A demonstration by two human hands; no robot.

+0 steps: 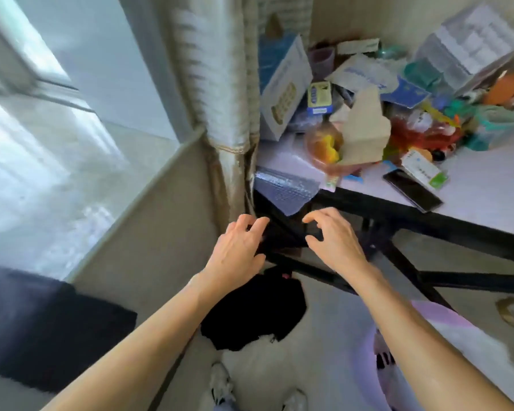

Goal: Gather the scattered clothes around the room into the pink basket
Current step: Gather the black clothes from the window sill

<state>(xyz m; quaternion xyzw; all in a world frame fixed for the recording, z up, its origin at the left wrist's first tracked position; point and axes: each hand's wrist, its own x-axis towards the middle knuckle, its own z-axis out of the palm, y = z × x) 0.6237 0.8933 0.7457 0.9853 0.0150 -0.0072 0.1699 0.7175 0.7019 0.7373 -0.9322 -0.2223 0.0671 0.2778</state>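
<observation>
A black garment (252, 310) hangs down to the floor in front of the table's corner. Its top edge runs up between my two hands. My left hand (238, 244) grips that top edge, fingers curled over the dark cloth. My right hand (333, 235) hovers just to the right of the cloth with fingers spread and bent, holding nothing. The pink basket (425, 310) stands on the floor at the lower right, partly hidden by my right forearm. White cloth and a black-and-white striped piece (383, 357) lie in it.
A white-topped table (487, 191) with black frame legs (404, 262) carries boxes, bags, toys and a phone (413, 191). A tied curtain (226, 114) hangs by the window at left. A dark mat (42, 330) lies lower left. My shoes (220, 384) are at the bottom.
</observation>
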